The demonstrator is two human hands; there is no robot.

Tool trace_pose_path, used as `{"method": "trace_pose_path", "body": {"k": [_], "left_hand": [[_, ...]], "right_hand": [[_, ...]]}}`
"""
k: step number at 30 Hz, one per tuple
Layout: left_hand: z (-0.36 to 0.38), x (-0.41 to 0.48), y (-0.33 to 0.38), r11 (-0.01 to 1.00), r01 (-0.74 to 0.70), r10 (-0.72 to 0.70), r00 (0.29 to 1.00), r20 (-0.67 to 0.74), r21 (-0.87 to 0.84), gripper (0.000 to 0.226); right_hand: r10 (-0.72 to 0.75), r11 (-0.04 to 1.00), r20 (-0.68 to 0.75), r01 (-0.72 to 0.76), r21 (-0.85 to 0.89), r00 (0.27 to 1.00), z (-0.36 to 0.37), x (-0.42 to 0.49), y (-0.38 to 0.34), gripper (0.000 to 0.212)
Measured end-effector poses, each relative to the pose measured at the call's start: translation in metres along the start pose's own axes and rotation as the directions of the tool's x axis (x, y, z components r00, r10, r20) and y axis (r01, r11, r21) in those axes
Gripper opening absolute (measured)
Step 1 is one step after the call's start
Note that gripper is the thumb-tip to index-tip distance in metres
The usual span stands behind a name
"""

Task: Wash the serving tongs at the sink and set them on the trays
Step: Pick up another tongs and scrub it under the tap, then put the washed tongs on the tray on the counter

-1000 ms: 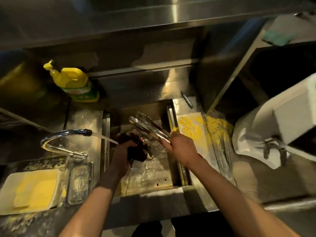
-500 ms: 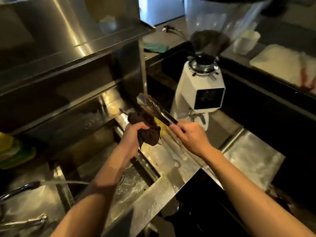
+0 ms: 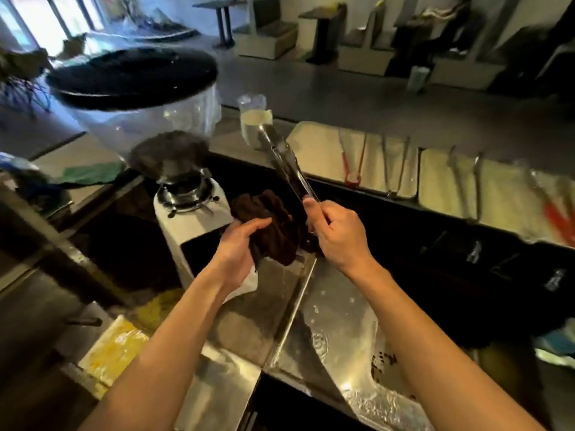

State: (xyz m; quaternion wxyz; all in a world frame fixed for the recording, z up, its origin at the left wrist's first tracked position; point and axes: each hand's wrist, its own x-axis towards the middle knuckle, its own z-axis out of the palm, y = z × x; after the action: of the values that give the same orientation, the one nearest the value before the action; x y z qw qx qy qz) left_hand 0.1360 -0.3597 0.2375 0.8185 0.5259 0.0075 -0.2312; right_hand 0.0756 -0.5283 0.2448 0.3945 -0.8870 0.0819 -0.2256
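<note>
One pair of steel tongs (image 3: 286, 163) was held up in mid-air, tips toward the two trays (image 3: 314, 144) I could make out, where four other tongs (image 3: 395, 163) lay, two with red handles. Right hand (image 3: 336, 231) was curled tight around the handle end; left hand (image 3: 239, 241) gripped one bunched brown cloth (image 3: 267, 225) just beside them.

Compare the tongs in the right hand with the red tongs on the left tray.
The held tongs are bare metal; the red tongs have red arms. The held tongs are up in the air, gripped by the right hand; the red tongs lie flat on the tray. The held tongs' arms are nearly together; the red tongs' arms spread in a V. Both point away from the person.
</note>
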Motion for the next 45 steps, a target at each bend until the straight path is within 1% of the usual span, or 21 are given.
{"method": "trace_pose_path", "body": {"k": [3,7,9,11,13,15,17,20,25,27,29,34,36,39,41,43,44,45], "left_hand": [[0.037,0.040,0.004,1.000,0.007,-0.007,1.000,0.024,-0.006,0.018],[0.069,0.097,0.018,1.000,0.008,-0.008,1.000,-0.014,-0.027,0.017],[0.077,0.115,0.024,1.000,-0.019,0.018,0.999,-0.041,-0.012,0.014],[0.085,0.138,0.029,0.999,-0.050,0.049,0.996,-0.068,-0.004,0.014],[0.092,0.157,0.033,0.998,-0.066,0.064,0.993,-0.098,-0.013,0.020],[0.098,0.173,0.038,0.997,-0.068,0.064,0.990,-0.125,-0.028,0.025],[0.101,0.191,0.040,0.998,-0.048,0.042,0.992,-0.122,-0.046,0.032],[0.100,0.206,0.037,0.998,-0.004,-0.003,0.994,-0.109,-0.068,0.039],[0.102,0.224,0.029,0.993,0.062,-0.076,0.986,-0.151,-0.098,0.038],[0.101,0.227,0.025,0.991,0.088,-0.103,0.981,-0.162,-0.098,0.035],[0.100,0.229,0.020,0.990,0.097,-0.113,0.980,-0.165,-0.100,0.035],[0.097,0.225,0.015,0.989,0.055,-0.073,0.989,-0.131,-0.138,0.031],[0.094,0.223,0.016,0.991,0.040,-0.056,0.990,-0.127,-0.129,0.030],[0.093,0.219,0.019,0.996,0.021,-0.034,0.990,-0.140,-0.090,0.029],[0.090,0.215,0.021,0.997,0.016,-0.027,0.986,-0.161,-0.070,0.028],[0.085,0.206,0.021,0.999,0.007,-0.017,0.984,-0.178,-0.053,0.029],[0.082,0.201,0.022,0.999,0.001,-0.009,0.983,-0.182,-0.045,0.029],[0.076,0.193,0.022,0.999,-0.011,0.002,0.982,-0.187,-0.048,0.027]], "right_hand": [[0.099,0.995,-0.008,-0.099,0.029,0.995,-0.025,0.040,0.014,0.062],[0.181,0.982,0.019,-0.182,0.041,0.983,-0.042,0.105,0.023,0.064],[0.206,0.978,0.042,-0.207,0.036,0.978,-0.043,0.129,0.025,0.060],[0.242,0.967,0.051,-0.245,0.066,0.969,-0.041,0.157,0.033,0.051],[0.274,0.956,0.071,-0.280,0.092,0.959,-0.038,0.180,0.039,0.045],[0.281,0.954,0.102,-0.289,0.077,0.954,-0.034,0.203,0.044,0.044],[0.281,0.959,0.133,-0.285,0.009,0.950,-0.028,0.227,0.054,0.045],[0.302,0.944,0.157,-0.272,-0.186,0.940,-0.013,0.253,0.072,0.048],[0.350,0.870,0.081,-0.292,-0.398,0.933,0.015,0.284,0.096,0.050],[0.355,0.847,0.066,-0.291,-0.446,0.933,0.022,0.291,0.101,0.048],[0.362,0.828,0.055,-0.294,-0.477,0.930,0.026,0.297,0.104,0.042],[0.380,0.780,0.059,-0.285,-0.557,0.923,0.033,0.303,0.112,0.026],[0.378,0.776,0.069,-0.275,-0.568,0.923,0.034,0.302,0.114,0.025],[0.346,0.747,0.089,-0.217,-0.629,0.934,0.035,0.298,0.113,0.036],[0.324,0.710,0.091,-0.179,-0.681,0.942,0.034,0.295,0.110,0.055],[0.306,0.670,0.055,-0.174,-0.722,0.950,0.031,0.286,0.101,0.071],[0.277,0.666,0.038,-0.163,-0.728,0.960,0.029,0.279,0.096,0.073],[0.238,0.689,0.026,-0.150,-0.709,0.971,0.028,0.268,0.087,0.071]]}}
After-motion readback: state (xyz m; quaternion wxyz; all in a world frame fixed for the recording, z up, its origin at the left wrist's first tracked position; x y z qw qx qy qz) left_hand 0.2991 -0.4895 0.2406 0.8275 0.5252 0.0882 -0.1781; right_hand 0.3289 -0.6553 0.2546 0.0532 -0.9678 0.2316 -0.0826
